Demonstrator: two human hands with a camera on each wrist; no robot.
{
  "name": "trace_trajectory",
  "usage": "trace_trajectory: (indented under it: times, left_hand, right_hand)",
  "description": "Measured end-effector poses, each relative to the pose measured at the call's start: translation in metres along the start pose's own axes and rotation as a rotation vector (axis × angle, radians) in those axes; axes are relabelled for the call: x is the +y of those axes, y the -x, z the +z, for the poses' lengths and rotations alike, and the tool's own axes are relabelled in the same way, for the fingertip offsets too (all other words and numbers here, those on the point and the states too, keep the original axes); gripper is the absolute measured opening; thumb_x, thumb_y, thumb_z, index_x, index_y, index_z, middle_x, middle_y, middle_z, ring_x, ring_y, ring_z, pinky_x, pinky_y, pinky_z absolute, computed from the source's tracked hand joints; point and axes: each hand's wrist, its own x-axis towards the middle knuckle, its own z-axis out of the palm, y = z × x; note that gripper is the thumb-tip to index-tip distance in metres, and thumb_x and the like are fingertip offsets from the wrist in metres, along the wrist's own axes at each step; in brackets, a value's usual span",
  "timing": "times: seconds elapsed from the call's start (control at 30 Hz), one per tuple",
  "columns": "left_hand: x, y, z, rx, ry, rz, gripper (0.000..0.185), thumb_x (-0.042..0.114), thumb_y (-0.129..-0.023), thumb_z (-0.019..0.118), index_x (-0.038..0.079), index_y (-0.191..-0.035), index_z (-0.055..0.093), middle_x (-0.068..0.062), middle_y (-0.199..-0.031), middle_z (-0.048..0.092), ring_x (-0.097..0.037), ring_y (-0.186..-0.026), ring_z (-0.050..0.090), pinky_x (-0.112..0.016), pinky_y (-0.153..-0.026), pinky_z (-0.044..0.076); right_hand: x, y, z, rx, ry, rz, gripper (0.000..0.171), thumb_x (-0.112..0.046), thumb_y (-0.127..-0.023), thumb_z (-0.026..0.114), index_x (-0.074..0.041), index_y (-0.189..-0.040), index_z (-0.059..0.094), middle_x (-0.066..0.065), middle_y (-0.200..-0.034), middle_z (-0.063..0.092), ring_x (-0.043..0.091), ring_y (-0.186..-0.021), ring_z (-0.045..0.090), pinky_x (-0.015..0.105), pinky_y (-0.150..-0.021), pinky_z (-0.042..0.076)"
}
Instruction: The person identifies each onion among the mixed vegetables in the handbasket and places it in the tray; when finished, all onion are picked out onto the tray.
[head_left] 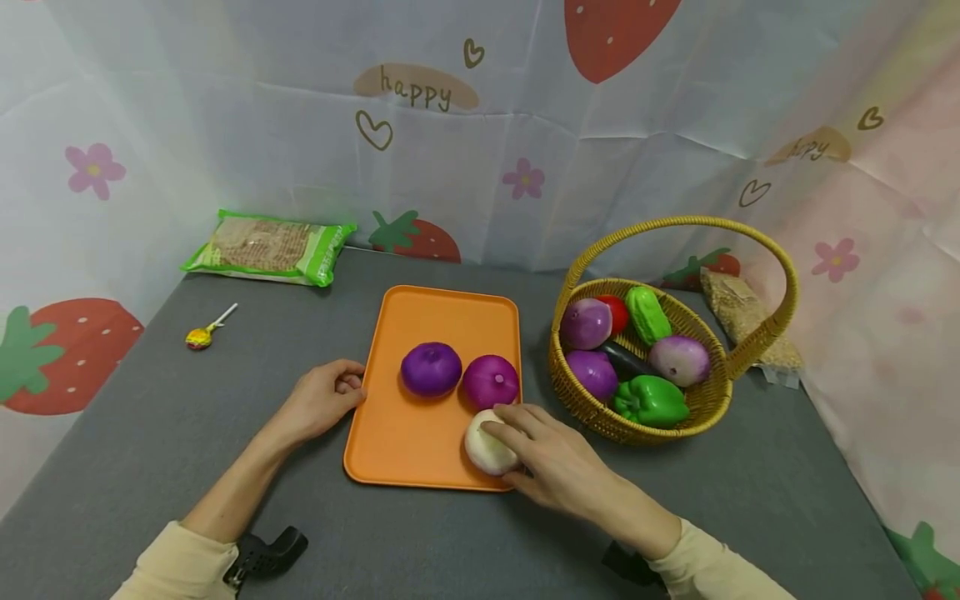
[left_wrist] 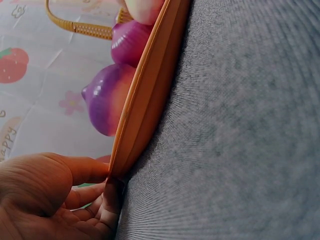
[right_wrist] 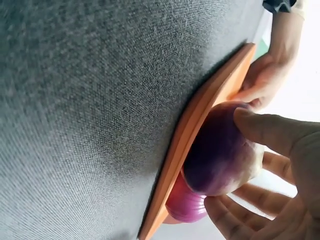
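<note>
Where the grey felt meets the wall: a pale curtain printed with strawberries, flowers, hearts and "happy" hangs behind and on both sides.
Desk (head_left: 187, 400): grey felt covers it, fine-textured in both wrist views.
Tray (head_left: 405, 450): orange, flat on the desk, centre.
Left hand (head_left: 322, 402): fingers curled against the tray's left edge, thumb on the rim in the left wrist view.
Right hand (head_left: 551, 462): fingers curved round a pale onion (head_left: 483, 450) at the tray's near right corner.
Purple onions: one (head_left: 431, 368) mid-tray, one (head_left: 491, 381) just beside it, close to the pale one.
Basket (head_left: 637, 425): wicker, right of the tray, holding onions, a green pepper and other vegetables.
Far left: green packet (head_left: 270, 247); lollipop (head_left: 201, 336) nearer.
Behind basket: clear bag (head_left: 742, 308).
</note>
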Motion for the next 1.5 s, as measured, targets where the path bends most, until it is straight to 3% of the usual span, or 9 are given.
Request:
trace_trajectory:
  times: [0.2,0.67,1.5]
  left_hand:
    - [0.001,0.000,-0.001,0.002,0.003,0.000,0.038,0.012,-0.092,0.060,-0.008,-0.124,0.057,-0.014,-0.100,0.064,-0.016,-0.085,0.059,-0.030,-0.076,0.047]
    - [0.004,0.002,-0.002,-0.001,0.010,-0.009,0.038,0.013,-0.092,0.061,-0.007,-0.125,0.057,-0.014,-0.100,0.063,-0.017,-0.085,0.059,-0.029,-0.075,0.047]
    - [0.004,0.001,-0.002,0.007,0.005,-0.013,0.038,0.013,-0.092,0.062,-0.007,-0.124,0.058,-0.014,-0.100,0.064,-0.016,-0.085,0.059,-0.029,-0.075,0.047]
  right_hand:
    - [-0.002,0.001,0.001,0.010,-0.007,0.050,0.057,-0.024,-0.075,0.083,-0.017,-0.127,0.061,0.011,-0.128,0.058,0.025,-0.117,0.058,0.037,-0.084,0.056]
    - [-0.004,-0.005,0.004,0.025,0.009,0.041,0.052,-0.023,-0.077,0.083,-0.017,-0.125,0.062,0.011,-0.127,0.059,0.025,-0.114,0.059,0.037,-0.089,0.055]
    - [-0.004,-0.018,0.010,0.047,0.001,0.083,0.053,-0.021,-0.078,0.082,-0.019,-0.127,0.060,0.011,-0.129,0.058,0.026,-0.114,0.059,0.037,-0.081,0.056]
